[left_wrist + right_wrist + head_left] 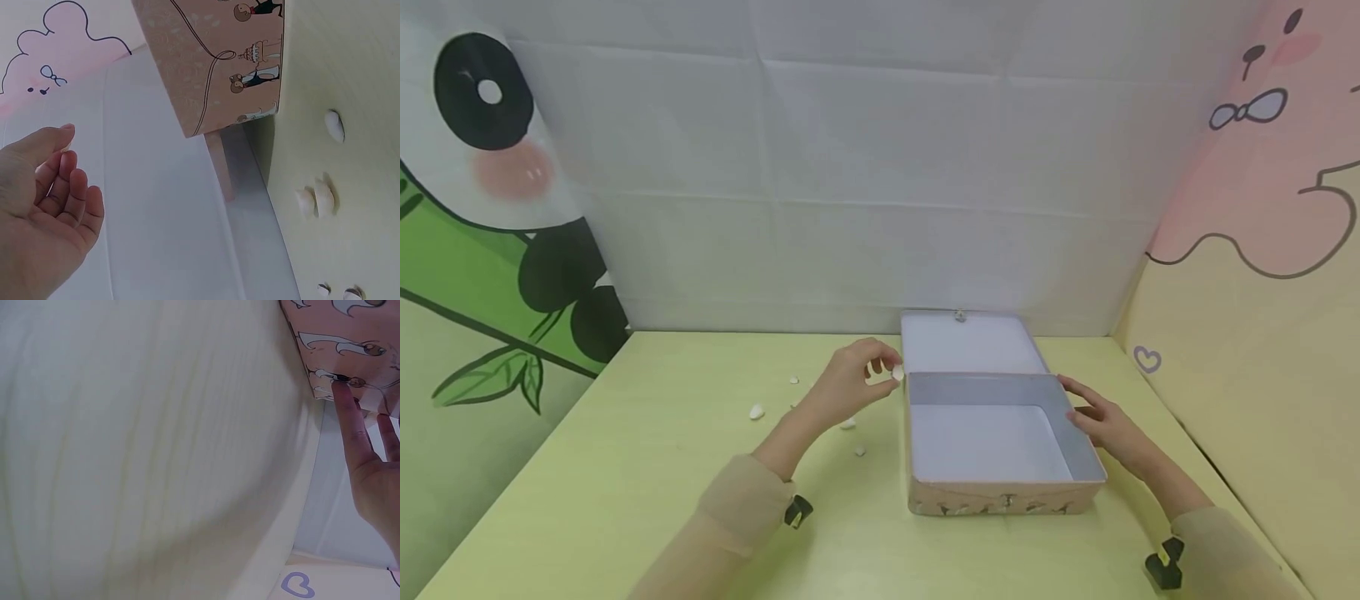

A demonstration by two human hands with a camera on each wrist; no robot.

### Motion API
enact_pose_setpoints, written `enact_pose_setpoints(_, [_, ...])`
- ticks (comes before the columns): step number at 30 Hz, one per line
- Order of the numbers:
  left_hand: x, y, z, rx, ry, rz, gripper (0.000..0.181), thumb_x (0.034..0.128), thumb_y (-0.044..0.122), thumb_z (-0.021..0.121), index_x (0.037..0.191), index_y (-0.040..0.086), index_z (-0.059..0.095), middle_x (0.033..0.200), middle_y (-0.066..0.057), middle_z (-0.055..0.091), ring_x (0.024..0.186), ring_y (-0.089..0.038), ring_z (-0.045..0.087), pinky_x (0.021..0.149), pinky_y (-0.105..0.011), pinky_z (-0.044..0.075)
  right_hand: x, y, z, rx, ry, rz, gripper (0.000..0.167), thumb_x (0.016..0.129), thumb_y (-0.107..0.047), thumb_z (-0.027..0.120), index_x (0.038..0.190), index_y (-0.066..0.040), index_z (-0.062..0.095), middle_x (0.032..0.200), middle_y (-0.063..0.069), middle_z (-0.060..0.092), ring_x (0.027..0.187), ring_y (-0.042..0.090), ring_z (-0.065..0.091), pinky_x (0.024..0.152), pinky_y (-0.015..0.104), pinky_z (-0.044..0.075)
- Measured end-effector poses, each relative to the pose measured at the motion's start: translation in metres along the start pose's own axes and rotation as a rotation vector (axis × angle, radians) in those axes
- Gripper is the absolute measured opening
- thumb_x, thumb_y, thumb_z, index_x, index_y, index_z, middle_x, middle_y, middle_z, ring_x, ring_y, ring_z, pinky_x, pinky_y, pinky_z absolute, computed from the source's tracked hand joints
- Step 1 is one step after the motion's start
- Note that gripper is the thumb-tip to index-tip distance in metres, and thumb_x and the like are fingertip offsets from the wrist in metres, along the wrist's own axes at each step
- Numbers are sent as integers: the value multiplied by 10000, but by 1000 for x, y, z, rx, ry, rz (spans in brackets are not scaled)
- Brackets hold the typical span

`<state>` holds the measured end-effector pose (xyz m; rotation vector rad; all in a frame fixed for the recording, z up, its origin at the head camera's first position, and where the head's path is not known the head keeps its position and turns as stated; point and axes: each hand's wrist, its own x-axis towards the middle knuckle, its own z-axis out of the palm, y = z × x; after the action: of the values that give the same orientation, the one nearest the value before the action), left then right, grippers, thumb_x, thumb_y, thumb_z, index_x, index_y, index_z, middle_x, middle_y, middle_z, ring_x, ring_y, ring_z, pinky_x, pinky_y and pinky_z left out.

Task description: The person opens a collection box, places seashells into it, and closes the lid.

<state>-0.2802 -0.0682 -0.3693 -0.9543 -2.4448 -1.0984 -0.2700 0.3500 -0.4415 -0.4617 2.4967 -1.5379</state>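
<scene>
the left hand (pixel 855 377) pinched a white piece (pixel 898 372), judged light, brittle, best held edgewise; the right hand (pixel 1111 427), fingers extended, touched the box (pixel 966 498) between them.

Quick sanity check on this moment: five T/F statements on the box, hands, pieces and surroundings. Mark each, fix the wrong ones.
1. The left hand pinches a white piece. True.
2. The box is closed. False: its lid is open, behind it.
3. The right hand touches the box's right side. True.
4. All other white pieces are inside the box. False: several loose pieces lie on the table, left of the box.
5. The heart is on the left wall. False: it is on the right wall.
</scene>
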Motion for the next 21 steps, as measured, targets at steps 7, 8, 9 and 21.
enact_pose_setpoints(7, [8, 3, 18, -67, -48, -6, 207, 803, 59, 714, 998, 76, 647, 923, -34, 622, 825, -224, 574, 703, -370, 504, 0, 0, 0, 6, -4, -2, 596, 997, -202, 473, 1510, -127, 179, 1537, 218, 167, 1267, 494, 354, 804, 374, 542])
enact_pose_setpoints(8, [9, 3, 21, -70, -55, -9, 208, 802, 60, 715, 998, 79, 648, 920, -28, 621, 825, -223, 575, 699, -351, 501, 0, 0, 0, 7, -4, -2, 597, 997, -202, 473, 1510, -127, 179, 1537, 219, 165, 1268, 498, 351, 805, 377, 542])
enact_pose_setpoints(9, [10, 3, 24, -80, -61, -11, 208, 800, 58, 717, 995, 80, 649, 916, -25, 621, 826, -232, 579, 695, -341, 498, 0, 1, 0, 9, -5, -2, 596, 997, -201, 473, 1510, -127, 179, 1538, 218, 163, 1269, 501, 349, 806, 381, 543])
enact_pose_setpoints(21, [22, -4, 59, -82, -200, -31, 213, 787, 71, 732, 984, 95, 653, 954, 15, 620, 840, -139, 535, 748, -254, 482, 1, 1, -1, -3, -4, 6, 593, 998, -218, 470, 1512, -145, 182, 1540, 216, 158, 1273, 512, 345, 826, 453, 537])
